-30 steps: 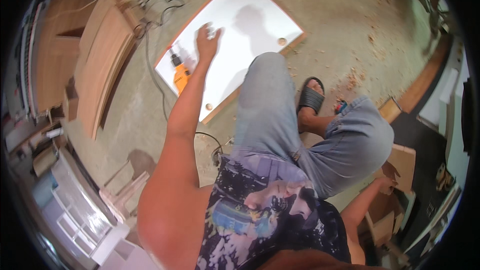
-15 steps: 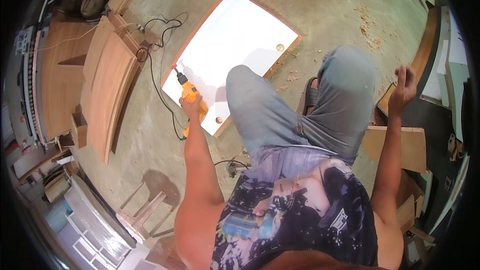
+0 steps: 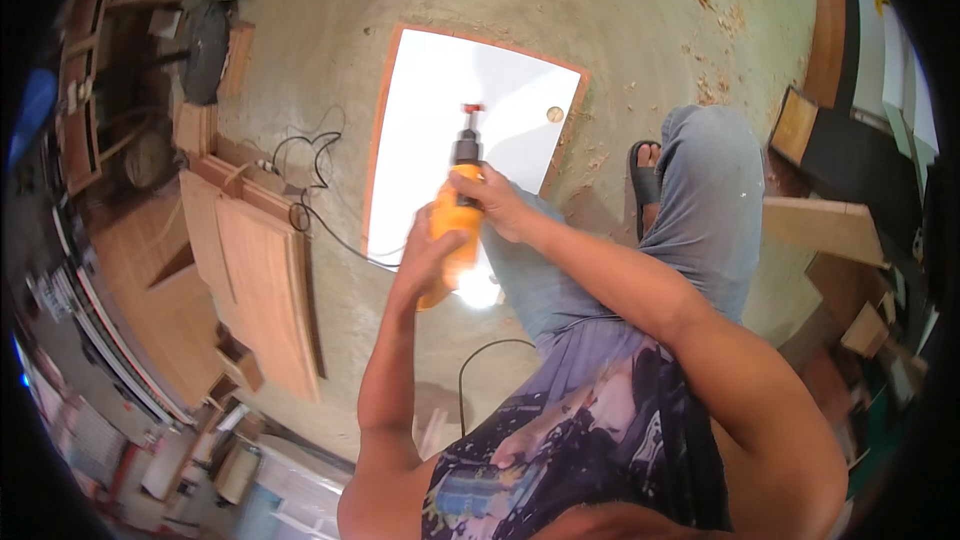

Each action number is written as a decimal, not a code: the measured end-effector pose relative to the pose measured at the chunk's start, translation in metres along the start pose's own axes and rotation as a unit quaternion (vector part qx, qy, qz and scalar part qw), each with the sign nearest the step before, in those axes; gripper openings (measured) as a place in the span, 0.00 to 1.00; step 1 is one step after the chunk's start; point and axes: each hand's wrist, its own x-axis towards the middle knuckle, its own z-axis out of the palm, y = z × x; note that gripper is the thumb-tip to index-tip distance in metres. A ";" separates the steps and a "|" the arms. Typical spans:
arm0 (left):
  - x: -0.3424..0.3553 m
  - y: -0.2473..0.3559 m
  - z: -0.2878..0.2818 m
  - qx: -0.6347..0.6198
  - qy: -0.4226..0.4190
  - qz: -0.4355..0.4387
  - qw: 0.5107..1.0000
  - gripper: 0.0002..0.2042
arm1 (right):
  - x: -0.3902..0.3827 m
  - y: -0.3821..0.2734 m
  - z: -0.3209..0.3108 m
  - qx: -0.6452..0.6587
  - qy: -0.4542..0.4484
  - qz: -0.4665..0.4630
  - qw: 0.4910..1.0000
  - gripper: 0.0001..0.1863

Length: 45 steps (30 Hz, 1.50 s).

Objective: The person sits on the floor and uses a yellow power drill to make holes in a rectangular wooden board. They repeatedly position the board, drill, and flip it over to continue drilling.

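A yellow power drill [image 3: 457,208] is held up over the white panel [image 3: 440,90], with its black chuck and a red-tipped bit pointing away from me. My left hand [image 3: 432,248] is closed around its body, which is blurred by motion. My right hand [image 3: 497,202] grips the front part, just behind the chuck. The panel lies on the floor with a brown edge and one round hole showing near its right side; its near right part is hidden behind the drill, my hands and my knee.
Wooden panels [image 3: 265,285] are stacked at the left, beside a black cord [image 3: 340,238] on the floor. Wood shavings [image 3: 715,15] are scattered at the far right. Boards [image 3: 815,225] lie on the right, past my sandalled foot [image 3: 645,175].
The drill has lifted off the panel and moved right, toward the middle. My right hand has come across from the far right and taken hold of it too.
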 end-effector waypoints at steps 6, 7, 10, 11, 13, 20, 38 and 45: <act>0.010 0.080 0.045 0.170 -0.147 -0.004 0.974 0.45 | 0.010 -0.030 -0.054 0.266 0.110 0.044 0.957 0.19; 0.009 0.086 0.050 0.266 -0.159 0.032 0.950 0.47 | 0.014 -0.033 -0.064 0.267 0.123 0.053 0.954 0.19; 0.015 0.095 0.064 0.381 -0.128 0.079 0.912 0.48 | 0.032 -0.038 -0.085 0.268 0.156 0.076 0.948 0.19; 0.018 0.095 0.069 0.384 -0.122 0.065 0.913 0.48 | 0.037 -0.038 -0.091 0.269 0.160 0.083 0.946 0.19; 0.025 0.093 0.076 0.387 -0.102 0.035 0.916 0.48 | 0.044 -0.038 -0.099 0.263 0.158 0.097 0.947 0.20; 0.038 0.084 0.077 0.432 -0.076 0.035 0.898 0.43 | 0.050 -0.042 -0.108 0.359 0.145 0.093 0.917 0.20; 0.053 0.077 0.094 0.457 -0.072 0.056 0.885 0.42 | 0.053 -0.035 -0.127 0.378 0.145 0.063 0.912 0.20; 0.055 0.078 0.099 0.480 -0.064 0.055 0.873 0.44 | 0.052 -0.041 -0.129 0.358 0.146 0.080 0.919 0.22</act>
